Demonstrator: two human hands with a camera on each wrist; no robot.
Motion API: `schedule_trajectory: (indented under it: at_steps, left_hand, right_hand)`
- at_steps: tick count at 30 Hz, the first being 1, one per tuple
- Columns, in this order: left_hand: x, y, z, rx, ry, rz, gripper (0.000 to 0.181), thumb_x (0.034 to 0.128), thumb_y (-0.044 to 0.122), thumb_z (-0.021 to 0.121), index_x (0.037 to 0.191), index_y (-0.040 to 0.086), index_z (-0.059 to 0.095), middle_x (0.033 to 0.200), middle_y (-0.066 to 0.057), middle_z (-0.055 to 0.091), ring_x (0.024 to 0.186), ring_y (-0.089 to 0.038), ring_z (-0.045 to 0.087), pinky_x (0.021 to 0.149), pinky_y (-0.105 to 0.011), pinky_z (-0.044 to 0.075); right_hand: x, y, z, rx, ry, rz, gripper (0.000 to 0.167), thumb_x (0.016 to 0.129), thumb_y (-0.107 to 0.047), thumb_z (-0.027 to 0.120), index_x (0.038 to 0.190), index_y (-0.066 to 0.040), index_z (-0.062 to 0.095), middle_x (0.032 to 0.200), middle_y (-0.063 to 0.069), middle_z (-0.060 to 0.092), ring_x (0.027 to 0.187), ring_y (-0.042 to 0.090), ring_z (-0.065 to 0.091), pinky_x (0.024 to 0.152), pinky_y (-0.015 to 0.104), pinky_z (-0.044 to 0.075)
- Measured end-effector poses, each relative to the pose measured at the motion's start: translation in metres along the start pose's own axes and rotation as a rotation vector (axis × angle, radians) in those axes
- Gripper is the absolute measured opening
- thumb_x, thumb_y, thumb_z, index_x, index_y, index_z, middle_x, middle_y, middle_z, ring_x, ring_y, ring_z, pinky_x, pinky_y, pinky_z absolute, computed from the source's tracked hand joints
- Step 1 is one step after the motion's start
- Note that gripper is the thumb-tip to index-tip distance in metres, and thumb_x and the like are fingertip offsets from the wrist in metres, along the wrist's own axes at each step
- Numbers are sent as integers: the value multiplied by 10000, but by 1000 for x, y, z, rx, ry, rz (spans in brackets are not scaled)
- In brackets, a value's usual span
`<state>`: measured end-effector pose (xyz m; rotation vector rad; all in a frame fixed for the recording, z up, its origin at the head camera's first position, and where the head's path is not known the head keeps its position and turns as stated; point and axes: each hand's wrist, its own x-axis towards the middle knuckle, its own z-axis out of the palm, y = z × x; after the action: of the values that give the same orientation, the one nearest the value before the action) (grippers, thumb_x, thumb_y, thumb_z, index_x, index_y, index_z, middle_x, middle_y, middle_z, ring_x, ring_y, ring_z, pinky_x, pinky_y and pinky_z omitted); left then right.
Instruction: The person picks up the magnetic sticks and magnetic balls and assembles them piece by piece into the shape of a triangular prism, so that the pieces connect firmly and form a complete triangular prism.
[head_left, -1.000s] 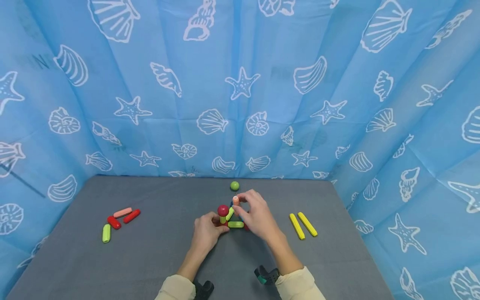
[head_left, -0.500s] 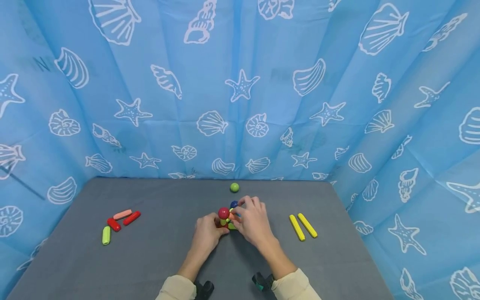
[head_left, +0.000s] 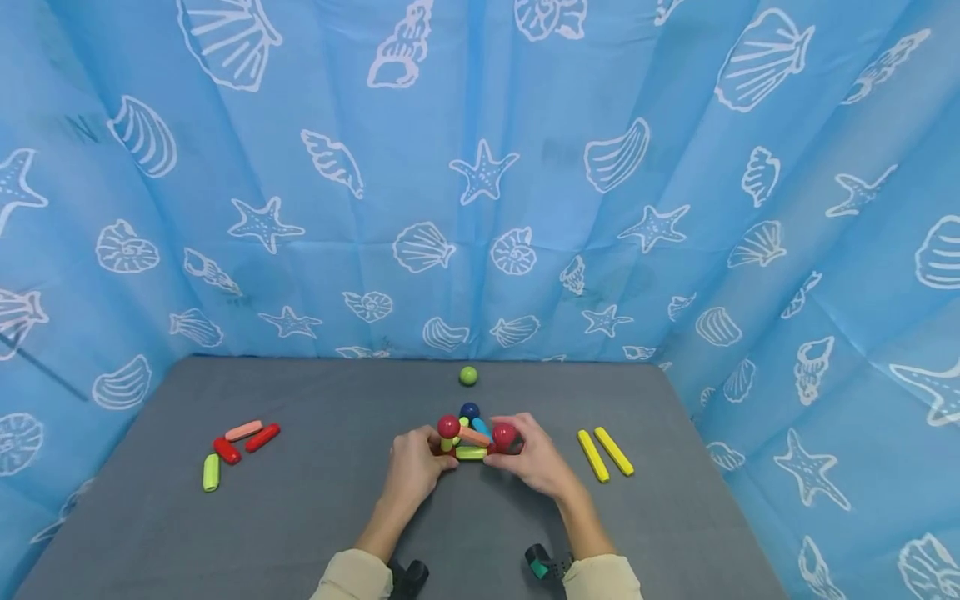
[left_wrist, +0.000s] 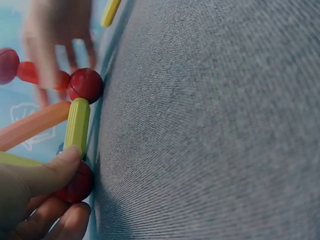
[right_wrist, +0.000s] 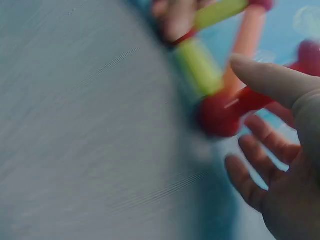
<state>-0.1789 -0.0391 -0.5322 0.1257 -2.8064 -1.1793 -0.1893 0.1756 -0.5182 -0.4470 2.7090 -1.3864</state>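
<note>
A structure of balls and rods stands mid-table. In the left wrist view my left hand [left_wrist: 37, 195] pinches its lower red ball [left_wrist: 80, 185], where a lime rod [left_wrist: 77, 125] joins. That rod leads to another red ball [left_wrist: 85, 85] with a red rod rising from it. In the head view a coral rod [head_left: 473, 437] slants down from the raised left red ball [head_left: 448, 427]. My right hand [head_left: 534, 457] is around the raised right red ball [head_left: 505, 435]; its thumb and fingers stand apart in the right wrist view. A dark blue ball [head_left: 469, 410] and light blue rod [head_left: 482, 428] sit behind.
Beyond the structure lies a green ball [head_left: 468, 376]. To the right are two yellow rods [head_left: 604, 454]. A lime rod [head_left: 212, 472], a coral rod [head_left: 243, 431] and two red rods [head_left: 262, 437] lie at left. A blue curtain [head_left: 480, 250] hangs behind the table.
My right hand brought the coral rod down onto the structure, let it go and moved right to the raised red ball. The left hand keeps its place.
</note>
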Motion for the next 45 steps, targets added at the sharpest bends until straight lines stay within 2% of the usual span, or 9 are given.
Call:
schedule_trajectory:
  at_steps: [5, 15, 20, 23, 26, 31, 34, 40, 45]
  left_hand:
    - [1, -2, 0, 4, -14, -10, 305, 717, 191, 933, 932, 91, 741, 890, -51, 765, 820, -172, 703, 768, -401, 602]
    - [2, -3, -1, -17, 6, 7, 290, 707, 184, 939, 896, 96, 737, 861, -45, 751, 774, -151, 666, 750, -397, 591]
    - [2, -8, -8, -14, -63, 16, 350, 723, 211, 932, 992, 102, 737, 946, -39, 742, 779, -132, 621, 731, -364, 573]
    - [1, -18, -26, -2, -117, 16, 431, 749, 244, 916, 1117, 124, 727, 1072, -26, 729, 866, -142, 632, 769, -371, 569]
    - [-1, -39, -63, -9, -114, 32, 464, 812, 241, 871, 1228, 127, 699, 1194, -49, 712, 1038, -216, 666, 876, -448, 567]
    - [0, -97, -137, 33, 71, 14, 407, 918, 199, 768, 1290, 72, 663, 1250, -167, 696, 1151, -360, 640, 907, -545, 530]
    - [9, -132, -166, 80, 181, -36, 361, 945, 186, 734, 1266, 37, 665, 1205, -221, 707, 1072, -391, 640, 838, -532, 500]
    - [25, -176, -182, 252, 124, -47, 377, 901, 148, 769, 1231, -13, 685, 1187, -272, 706, 1049, -432, 562, 830, -567, 430]
    - [30, -175, -177, 361, 80, -32, 369, 874, 118, 782, 1201, -30, 695, 1149, -289, 699, 979, -444, 578, 796, -571, 443]
  right_hand:
    - [1, 22, 13, 61, -46, 22, 409, 891, -270, 801, 1277, -174, 704, 1160, 25, 606, 1054, 127, 553, 963, 371, 490]
    - [4, 25, 18, 75, -15, 61, 235, 902, -273, 787, 1127, -226, 739, 1101, -6, 607, 1007, 136, 556, 949, 385, 475]
    - [4, 27, 20, 87, -7, 74, 209, 901, -306, 787, 1091, -227, 749, 1100, 3, 626, 1021, 161, 563, 941, 397, 473]
    - [4, 28, 21, 94, -3, 74, 218, 900, -316, 788, 1095, -222, 759, 1105, 4, 638, 1028, 161, 570, 937, 383, 480]
    - [4, 30, 21, 91, -1, 67, 225, 900, -328, 787, 1097, -221, 769, 1112, -5, 649, 1033, 150, 574, 929, 358, 487]
    - [4, 30, 15, 84, 8, 68, 216, 891, -311, 798, 1090, -230, 776, 1107, -15, 657, 1016, 133, 575, 914, 320, 491]
    - [4, 30, 12, 96, 27, 58, 194, 885, -280, 805, 1066, -214, 780, 1091, -2, 659, 991, 133, 570, 898, 315, 486]
    - [3, 29, 13, 108, 6, 70, 209, 891, -311, 798, 1079, -224, 776, 1101, -11, 653, 990, 112, 562, 888, 291, 486]
    - [1, 29, 18, 124, 2, 76, 216, 889, -323, 800, 1082, -229, 775, 1098, -13, 651, 1001, 123, 561, 897, 301, 487]
